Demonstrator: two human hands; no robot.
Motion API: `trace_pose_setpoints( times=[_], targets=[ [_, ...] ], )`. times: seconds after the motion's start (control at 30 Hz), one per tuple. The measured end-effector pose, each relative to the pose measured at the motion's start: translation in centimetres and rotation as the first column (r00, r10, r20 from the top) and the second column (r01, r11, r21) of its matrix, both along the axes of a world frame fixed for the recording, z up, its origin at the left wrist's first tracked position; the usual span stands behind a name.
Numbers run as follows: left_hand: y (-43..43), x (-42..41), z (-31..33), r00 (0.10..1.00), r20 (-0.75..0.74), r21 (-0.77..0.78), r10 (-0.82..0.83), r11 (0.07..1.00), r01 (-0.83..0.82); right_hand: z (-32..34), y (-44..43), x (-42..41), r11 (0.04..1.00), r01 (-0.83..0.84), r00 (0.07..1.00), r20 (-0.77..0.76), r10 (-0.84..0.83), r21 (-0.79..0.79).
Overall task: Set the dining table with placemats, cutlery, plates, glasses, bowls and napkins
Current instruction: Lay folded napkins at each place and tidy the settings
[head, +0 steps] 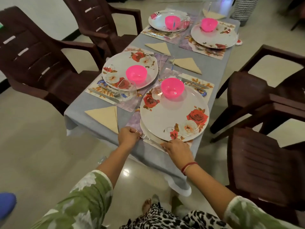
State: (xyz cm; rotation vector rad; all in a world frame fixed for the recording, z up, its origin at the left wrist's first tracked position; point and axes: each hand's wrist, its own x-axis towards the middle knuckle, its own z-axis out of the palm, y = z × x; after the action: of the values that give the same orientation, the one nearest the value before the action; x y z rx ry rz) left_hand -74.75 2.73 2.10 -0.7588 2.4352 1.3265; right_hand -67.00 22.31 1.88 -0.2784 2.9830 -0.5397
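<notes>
A rose-patterned plate (175,116) with a pink bowl (172,88) lies on the nearest placemat (134,120). My left hand (128,135) grips a fork (145,138) at the plate's near-left rim. My right hand (177,147) rests with its fingers on the placemat's near edge, just under the plate. Three more settings with plates and pink bowls lie further along the table (92,106). Beige folded napkins (104,115) lie beside them, and a clear glass (127,90) stands between the two nearer plates.
Dark brown plastic chairs (38,52) stand on both sides of the table, two on the right close to my arm (264,162). A grey cloth covers the table and hangs over its near corner. Knives and spoons lie on the placemats.
</notes>
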Motion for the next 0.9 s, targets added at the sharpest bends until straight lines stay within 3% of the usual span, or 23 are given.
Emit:
trace_pose_setpoints(
  times=[0.2, 0.6, 0.7, 0.77, 0.83, 0.9],
  targets=[
    [0.2, 0.6, 0.2, 0.996, -0.041, -0.082, -0.082, 0.993, 0.079, 0.3, -0.5, 0.5, 0.999, 0.014, 0.999, 0.04, -0.013, -0.032],
    [0.0, 1.0, -0.2, 0.988, -0.071, -0.069, -0.136, 0.989, 0.131, -0.5, -0.9, 0.3, 0.988, 0.14, 0.987, 0.068, -0.144, 0.06],
    [-0.3, 1.3, 0.7, 0.985, -0.075, -0.126, -0.158, 0.981, 0.148, 0.4, -0.8, 0.8, 0.984, 0.171, 0.982, 0.09, -0.166, -0.055],
    [-0.8, 2.0, 1.7, 0.982, -0.138, -0.189, -0.129, 0.977, 0.102, 1.4, -0.1, 2.3, 0.957, 0.189, 0.976, -0.066, -0.208, -0.221],
    [-0.9, 2.8, 3.2, 0.95, -0.279, -0.225, -0.142, 0.971, 0.079, 2.4, 0.8, 4.4, 0.882, 0.238, 0.898, -0.253, -0.359, -0.406],
    [0.0, 4.1, 4.5, 0.867, -0.447, -0.224, -0.22, 0.966, 0.13, 2.8, 2.4, 6.2, 0.782, 0.329, 0.802, -0.281, -0.527, -0.529]
  ],
)
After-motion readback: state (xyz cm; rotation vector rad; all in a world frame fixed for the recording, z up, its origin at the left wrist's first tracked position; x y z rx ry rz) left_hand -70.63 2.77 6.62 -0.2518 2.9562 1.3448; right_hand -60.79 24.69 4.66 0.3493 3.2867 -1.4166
